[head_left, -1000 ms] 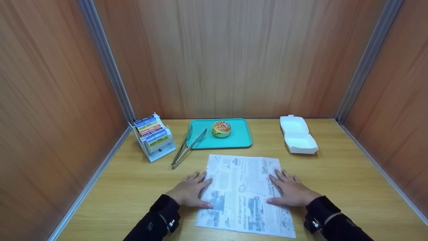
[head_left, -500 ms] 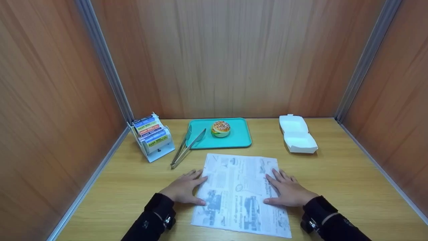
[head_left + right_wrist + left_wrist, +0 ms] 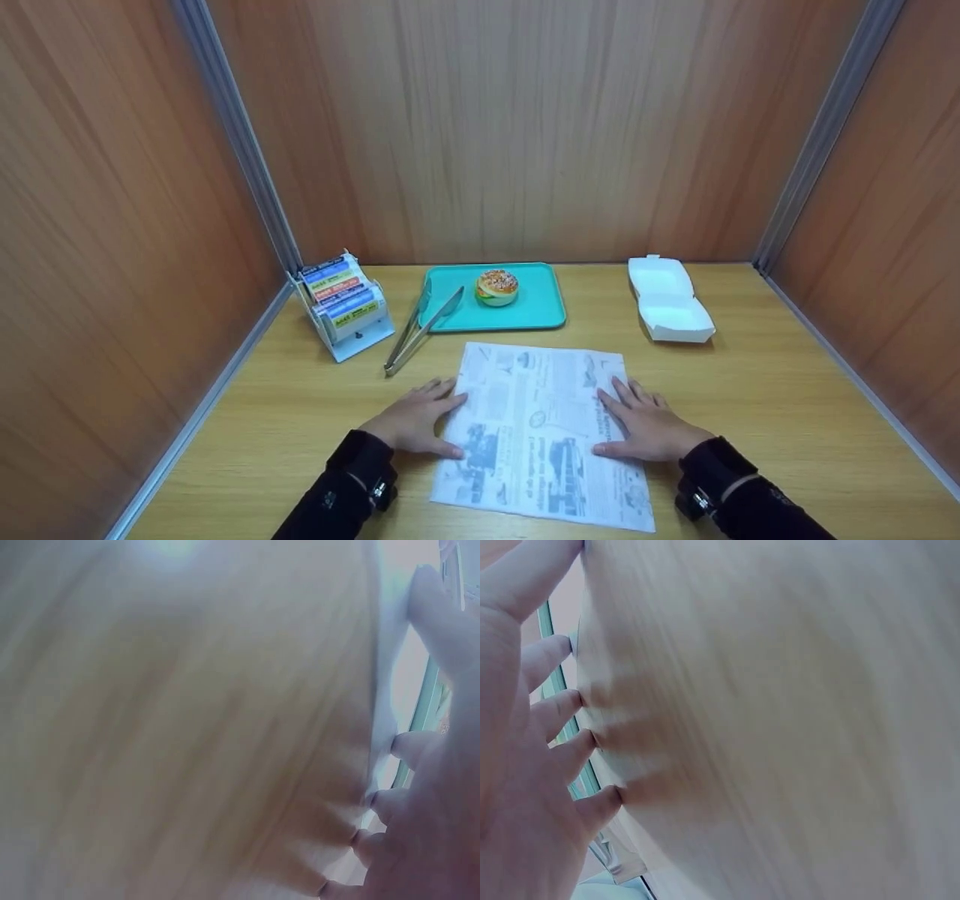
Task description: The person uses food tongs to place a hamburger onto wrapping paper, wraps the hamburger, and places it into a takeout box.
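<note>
A printed sheet of wrapping paper point(image 3: 536, 435) lies flat on the table in front of me. My left hand point(image 3: 414, 421) rests at its left edge, fingers spread, with thumb and index fingertip on the paper. On the right edge my right hand point(image 3: 646, 424) lies with fingers spread, its thumb and index finger on the sheet. In the left wrist view the left hand point(image 3: 532, 742) has its fingertips down at the tabletop. The right wrist view shows the right hand point(image 3: 427, 787) likewise, with the thumb on the paper's edge.
Behind the paper, a burger point(image 3: 496, 288) sits on a turquoise tray point(image 3: 540, 300). Metal tongs point(image 3: 412, 341) lean over the tray's left edge. A rack of printed packets point(image 3: 345, 304) stands at left, an opened white clamshell box point(image 3: 675, 311) at right. Wooden panels point(image 3: 525, 135) enclose the table.
The left hand and the paper have shifted slightly left since a second ago, and the right hand a little too. Over the last half second both hands look almost still.
</note>
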Demonstrator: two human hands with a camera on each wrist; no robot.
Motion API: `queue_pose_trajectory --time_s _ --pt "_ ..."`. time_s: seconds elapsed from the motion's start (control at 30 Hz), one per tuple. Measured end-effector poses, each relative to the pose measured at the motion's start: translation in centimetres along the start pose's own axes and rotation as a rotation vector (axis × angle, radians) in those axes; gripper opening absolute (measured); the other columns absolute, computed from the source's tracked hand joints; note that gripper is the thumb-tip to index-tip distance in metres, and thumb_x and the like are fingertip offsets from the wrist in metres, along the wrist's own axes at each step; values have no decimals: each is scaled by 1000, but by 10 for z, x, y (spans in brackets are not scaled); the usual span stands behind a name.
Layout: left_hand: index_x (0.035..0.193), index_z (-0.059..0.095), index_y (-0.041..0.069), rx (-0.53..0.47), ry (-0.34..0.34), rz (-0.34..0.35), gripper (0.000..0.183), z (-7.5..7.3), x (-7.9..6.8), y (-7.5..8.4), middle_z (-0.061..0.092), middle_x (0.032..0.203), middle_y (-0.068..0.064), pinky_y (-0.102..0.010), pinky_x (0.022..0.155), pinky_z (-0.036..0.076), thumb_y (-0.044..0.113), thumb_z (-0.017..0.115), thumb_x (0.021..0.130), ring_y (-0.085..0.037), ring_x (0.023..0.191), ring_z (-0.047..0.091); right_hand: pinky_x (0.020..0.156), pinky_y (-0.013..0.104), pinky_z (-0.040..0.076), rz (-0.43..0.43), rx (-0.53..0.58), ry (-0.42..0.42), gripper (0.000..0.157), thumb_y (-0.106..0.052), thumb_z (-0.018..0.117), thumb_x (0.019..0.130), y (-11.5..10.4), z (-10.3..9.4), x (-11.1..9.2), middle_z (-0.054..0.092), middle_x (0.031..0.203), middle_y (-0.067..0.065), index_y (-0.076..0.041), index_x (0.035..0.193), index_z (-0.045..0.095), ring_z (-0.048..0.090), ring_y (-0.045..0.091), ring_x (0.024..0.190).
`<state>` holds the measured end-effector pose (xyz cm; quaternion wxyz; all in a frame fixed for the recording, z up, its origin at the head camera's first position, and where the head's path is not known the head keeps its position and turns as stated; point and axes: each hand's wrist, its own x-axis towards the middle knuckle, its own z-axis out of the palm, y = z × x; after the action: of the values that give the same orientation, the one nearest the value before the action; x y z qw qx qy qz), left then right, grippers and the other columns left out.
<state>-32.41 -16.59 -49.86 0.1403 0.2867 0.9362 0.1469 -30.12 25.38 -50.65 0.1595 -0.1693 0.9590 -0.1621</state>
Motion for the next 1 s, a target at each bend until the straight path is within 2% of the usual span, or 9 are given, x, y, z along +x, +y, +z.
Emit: queue_pose_trajectory --time_s 0.1,0.17,0.33,0.4,0.47,0.6,0.8,0.9,1.0 --pt "162 47 16 -12 16 -52 96 -4 5 3 28 174 -16 -61 127 23 64 81 86 -41 160 25 122 78 4 13 4 -7 109 -77 66 90 1 -1 0 9 176 26 -10 169 29 2 55 159" --pt "154 56 12 -22 82 -81 83 -9 9 4 39 168 -17 -60 125 30 55 83 88 -40 156 35 121 79 4 18 6 -7 109 -76 66 91 1 -1 0 9 176 26 -10 169 30 3 56 159" --pt "118 77 4 7 414 -183 37 -27 18 -6 70 127 -18 -56 103 53 26 85 90 -38 120 64 121 79 4 14 9 -1 108 -75 66 91 2 -1 0 9 176 26 -10 169 29 2 56 159" --pt "109 78 3 25 522 -254 28 -35 20 -16 71 110 -15 -53 90 57 21 85 89 -36 105 65 121 79 5 5 5 3 108 -75 66 91 2 -1 -1 9 176 26 -10 169 29 2 56 159" --pt "103 76 2 25 578 -331 24 -42 21 -28 68 100 -14 -51 80 56 19 84 89 -34 95 64 121 79 5 3 5 5 108 -76 66 91 2 0 0 8 176 26 -11 169 29 2 54 160" --pt "110 73 -1 6 573 -433 33 -49 18 -51 65 98 -15 -51 78 55 24 83 92 -34 92 62 122 78 4 7 11 4 109 -76 66 90 1 1 1 8 176 25 -11 169 29 1 53 160" --pt "137 62 -7 -69 443 -540 65 -48 17 -64 65 115 -21 -53 86 55 39 80 95 -36 103 62 123 76 3 24 12 -3 110 -78 66 90 0 2 1 7 177 23 -13 169 28 1 52 161" --pt "129 64 -6 -101 413 -593 58 -45 24 -65 63 106 -18 -48 80 53 38 80 95 -32 95 61 123 76 2 21 18 -7 110 -78 65 90 0 1 2 6 177 22 -13 169 28 0 52 161" --pt "108 66 -2 -144 413 -627 38 -39 34 -64 60 93 -13 -42 72 50 32 79 95 -29 85 59 123 77 2 26 18 -14 110 -79 64 90 1 1 0 5 177 22 -12 170 27 -1 52 160"
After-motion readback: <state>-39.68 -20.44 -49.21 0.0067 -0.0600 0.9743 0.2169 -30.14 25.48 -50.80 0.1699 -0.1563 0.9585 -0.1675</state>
